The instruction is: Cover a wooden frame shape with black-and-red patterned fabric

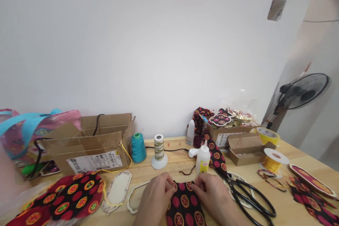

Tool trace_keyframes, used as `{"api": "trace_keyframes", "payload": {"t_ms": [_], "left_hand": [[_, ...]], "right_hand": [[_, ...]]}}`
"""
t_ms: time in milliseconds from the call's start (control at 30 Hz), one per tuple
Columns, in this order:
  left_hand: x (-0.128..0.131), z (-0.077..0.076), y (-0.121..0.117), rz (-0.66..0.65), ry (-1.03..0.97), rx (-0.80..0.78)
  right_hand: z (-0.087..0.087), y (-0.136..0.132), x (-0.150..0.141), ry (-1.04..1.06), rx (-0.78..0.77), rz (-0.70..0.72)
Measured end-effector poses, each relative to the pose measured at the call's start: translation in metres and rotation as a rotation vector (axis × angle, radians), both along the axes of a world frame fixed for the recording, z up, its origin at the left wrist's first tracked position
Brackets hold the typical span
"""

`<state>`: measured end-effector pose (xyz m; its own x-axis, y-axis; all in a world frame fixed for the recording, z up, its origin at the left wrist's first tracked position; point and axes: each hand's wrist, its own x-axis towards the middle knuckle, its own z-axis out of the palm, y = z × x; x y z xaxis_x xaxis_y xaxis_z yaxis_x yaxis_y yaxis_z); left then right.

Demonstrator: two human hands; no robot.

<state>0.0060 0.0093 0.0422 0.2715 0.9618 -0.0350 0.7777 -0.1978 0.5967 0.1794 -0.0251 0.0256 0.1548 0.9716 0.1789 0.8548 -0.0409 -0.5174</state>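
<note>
Between my hands lies a strip of black fabric [184,203] patterned with red and gold circles. My left hand [157,196] pinches its upper left corner, thumb against fingers. At the upper right corner, my right hand [210,192] pinches the same fabric. Just beyond the fabric stands a white glue bottle [203,158] with a pointed nozzle. A pale frame [132,199] sits partly hidden behind my left hand. Black-handled scissors [247,194] rest to the right of my right hand, over a pale cut-out piece.
At the left stand a cardboard box [97,148] and round patterned fabric [76,196]. Behind are a teal thread cone [138,150] and another thread spool [159,150]. Rightward are a filled box [221,134], a small open box [245,152], yellow ribbon [272,162] and a fan [304,91].
</note>
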Motion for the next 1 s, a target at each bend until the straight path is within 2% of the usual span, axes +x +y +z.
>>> {"api": "trace_keyframes", "payload": {"t_ms": [400, 600, 667, 800, 867, 1000], "left_hand": [[0.0, 0.001, -0.002, -0.032, 0.025, 0.048], [-0.002, 0.01, -0.012, -0.079, 0.06, 0.143], [0.001, 0.007, -0.015, -0.188, 0.107, 0.193], [0.01, -0.011, -0.016, -0.67, 0.385, 0.369], [0.015, -0.022, -0.016, -0.734, 0.406, 0.386], [0.019, -0.031, -0.015, -0.749, 0.413, 0.424]], "right_hand": [[-0.002, 0.0, 0.001, 0.052, -0.008, 0.019], [-0.003, -0.004, 0.009, 0.084, 0.0, 0.024], [-0.004, -0.008, 0.01, 0.092, 0.008, 0.032], [-0.004, -0.016, 0.01, 0.074, -0.006, 0.045], [-0.003, -0.02, 0.009, 0.063, -0.036, 0.05], [-0.002, -0.028, 0.008, 0.051, -0.069, 0.073]]}}
